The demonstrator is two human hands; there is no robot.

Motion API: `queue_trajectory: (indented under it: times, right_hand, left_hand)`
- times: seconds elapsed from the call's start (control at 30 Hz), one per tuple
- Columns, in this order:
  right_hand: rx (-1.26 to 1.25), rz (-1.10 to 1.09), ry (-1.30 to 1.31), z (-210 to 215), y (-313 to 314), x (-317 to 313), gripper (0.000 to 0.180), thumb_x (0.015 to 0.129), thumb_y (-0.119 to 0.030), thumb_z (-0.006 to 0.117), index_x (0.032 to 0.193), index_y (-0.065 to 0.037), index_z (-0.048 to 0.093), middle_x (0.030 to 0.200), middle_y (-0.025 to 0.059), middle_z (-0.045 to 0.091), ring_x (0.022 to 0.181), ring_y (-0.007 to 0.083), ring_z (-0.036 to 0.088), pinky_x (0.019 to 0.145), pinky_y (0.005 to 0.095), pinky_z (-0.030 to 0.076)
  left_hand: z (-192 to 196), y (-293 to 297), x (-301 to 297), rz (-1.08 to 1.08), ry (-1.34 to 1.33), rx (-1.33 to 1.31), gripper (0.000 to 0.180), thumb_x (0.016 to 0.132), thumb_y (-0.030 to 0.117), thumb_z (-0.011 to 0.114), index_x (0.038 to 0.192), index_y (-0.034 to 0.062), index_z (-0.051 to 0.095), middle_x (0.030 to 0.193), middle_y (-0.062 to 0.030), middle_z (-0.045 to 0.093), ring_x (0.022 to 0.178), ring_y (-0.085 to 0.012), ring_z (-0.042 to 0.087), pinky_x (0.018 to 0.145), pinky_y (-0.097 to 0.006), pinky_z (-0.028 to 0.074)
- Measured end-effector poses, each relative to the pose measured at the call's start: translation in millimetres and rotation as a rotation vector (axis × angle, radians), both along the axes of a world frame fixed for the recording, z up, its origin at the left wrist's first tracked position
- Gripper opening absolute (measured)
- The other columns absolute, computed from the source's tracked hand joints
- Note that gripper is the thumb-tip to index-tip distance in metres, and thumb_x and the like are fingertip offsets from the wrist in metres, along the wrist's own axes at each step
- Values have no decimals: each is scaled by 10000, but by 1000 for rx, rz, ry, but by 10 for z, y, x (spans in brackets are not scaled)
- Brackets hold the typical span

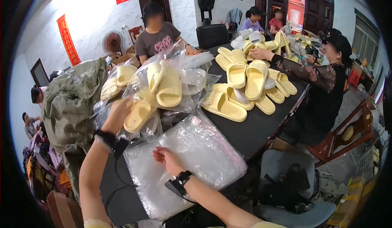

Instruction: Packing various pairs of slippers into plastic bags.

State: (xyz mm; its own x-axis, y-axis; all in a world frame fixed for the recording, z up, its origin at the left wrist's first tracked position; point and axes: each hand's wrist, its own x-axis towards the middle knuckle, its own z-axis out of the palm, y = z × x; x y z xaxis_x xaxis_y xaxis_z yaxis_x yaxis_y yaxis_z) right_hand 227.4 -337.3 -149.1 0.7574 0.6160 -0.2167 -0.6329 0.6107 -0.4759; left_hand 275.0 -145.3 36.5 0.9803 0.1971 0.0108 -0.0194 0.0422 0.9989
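My left hand [119,113] reaches to the pile of bagged slippers and is blurred; its fingers blend into the clear plastic, so its grip is unclear. Right beside it is a pale yellow slipper [139,116], sole end toward me. Another ribbed yellow slipper [169,90] lies behind it in a clear bag. Over a stack of flat clear plastic bags [196,146] my right hand [166,158] hovers or rests, fingers loosely bent and somewhat apart, with nothing visible in them. Both wrists wear black bands with cables.
Loose yellow slippers [256,79] are heaped on the black table [261,130] to the right, where a co-worker's hand [261,54] touches them. Another person stands across the table. A large woven sack [71,101] is at left; a grey chair [286,171] is at right.
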Motion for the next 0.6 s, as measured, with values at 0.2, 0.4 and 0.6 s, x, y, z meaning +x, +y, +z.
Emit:
queue_trajectory:
  times: [0.2, 0.4, 0.6]
  right_hand:
    - [57, 0, 107, -98, 134, 49, 155, 831, -14, 426, 967, 12, 497, 816, 115, 577, 699, 199, 577, 668, 293, 496]
    - [54, 48, -49, -50, 33, 127, 72, 818, -62, 524, 859, -7, 548, 784, 71, 570, 722, 154, 552, 650, 250, 459]
    - [-35, 158, -90, -42, -48, 246, 223, 827, -25, 512, 1045, 22, 505, 910, 93, 565, 786, 157, 551, 707, 259, 473]
  left_hand:
    - [59, -175, -1920, 216, 81, 228, 300, 873, 249, 505, 1056, 17, 553, 1039, -67, 570, 1018, -152, 524, 821, -278, 423]
    - [-896, 571, -3501, 851, 160, 304, 259, 859, 216, 517, 1004, 14, 589, 925, -16, 585, 842, -84, 521, 727, -229, 408]
    - [-2421, 1028, -4552, 824, 674, 806, 611, 753, 256, 654, 1229, -27, 395, 1233, -193, 451, 1132, -283, 443, 931, -347, 364]
